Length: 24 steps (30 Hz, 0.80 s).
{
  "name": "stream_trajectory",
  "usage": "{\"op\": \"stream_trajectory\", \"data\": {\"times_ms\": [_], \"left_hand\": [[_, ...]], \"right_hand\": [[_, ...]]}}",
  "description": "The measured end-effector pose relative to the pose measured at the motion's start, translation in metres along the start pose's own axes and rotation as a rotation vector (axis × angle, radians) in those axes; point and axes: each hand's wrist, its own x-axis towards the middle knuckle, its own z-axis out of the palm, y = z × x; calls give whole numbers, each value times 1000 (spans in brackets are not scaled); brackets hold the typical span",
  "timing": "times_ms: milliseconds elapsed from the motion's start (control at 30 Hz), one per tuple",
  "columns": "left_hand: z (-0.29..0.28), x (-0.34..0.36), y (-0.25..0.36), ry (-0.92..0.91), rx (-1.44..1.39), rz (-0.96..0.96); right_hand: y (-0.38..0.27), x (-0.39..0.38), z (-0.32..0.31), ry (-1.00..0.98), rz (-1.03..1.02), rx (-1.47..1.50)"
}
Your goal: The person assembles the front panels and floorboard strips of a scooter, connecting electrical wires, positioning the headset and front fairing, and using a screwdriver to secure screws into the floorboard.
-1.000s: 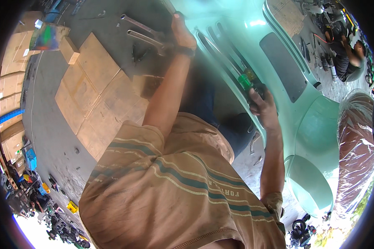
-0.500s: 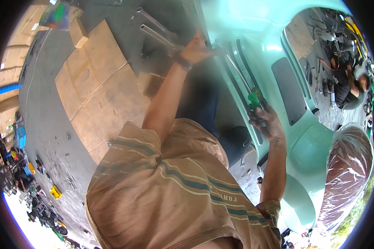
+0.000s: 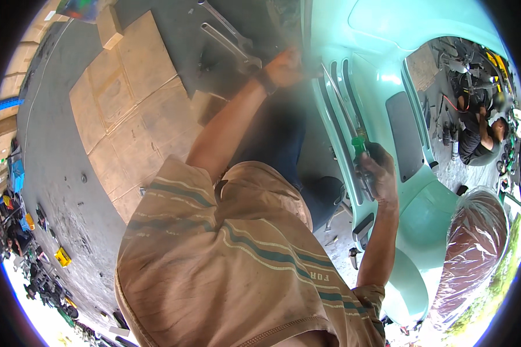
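Observation:
My right hand [image 3: 379, 173] is closed around the green handle of a long screwdriver [image 3: 358, 143]. Its metal shaft runs up and to the left, over the dark-stripped footboard [image 3: 342, 110] of a mint-green scooter body [image 3: 414, 52]. My left hand [image 3: 285, 68] is stretched toward the scooter's left edge, close to the far end of the shaft. That hand is blurred, so its fingers and any contact cannot be made out. A dark band circles my left wrist.
Two metal wrenches [image 3: 228, 45] lie on the grey floor beyond my left hand. Flattened cardboard [image 3: 127, 104] covers the floor at left, near a small carton [image 3: 207, 108]. A plastic-wrapped seat [image 3: 474, 248] is at lower right. Another person [image 3: 480, 136] crouches among parts at right.
The view has shifted, so the scooter appears farther right and the cardboard farther left. My left hand has moved slightly right in the picture. My right hand still grips the screwdriver.

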Motion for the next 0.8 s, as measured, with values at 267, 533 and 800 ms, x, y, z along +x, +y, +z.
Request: {"op": "stream_trajectory", "data": {"times_ms": [267,533,800], "left_hand": [[1,1,-13,15,2,-20],[-1,1,-12,36,22,-21],[-4,-4,-5,53,67,8]], "right_hand": [[-7,0,7,81,130,295],[-1,6,-16,-155,332,510],[26,4,21,480,-748,-913]]}}
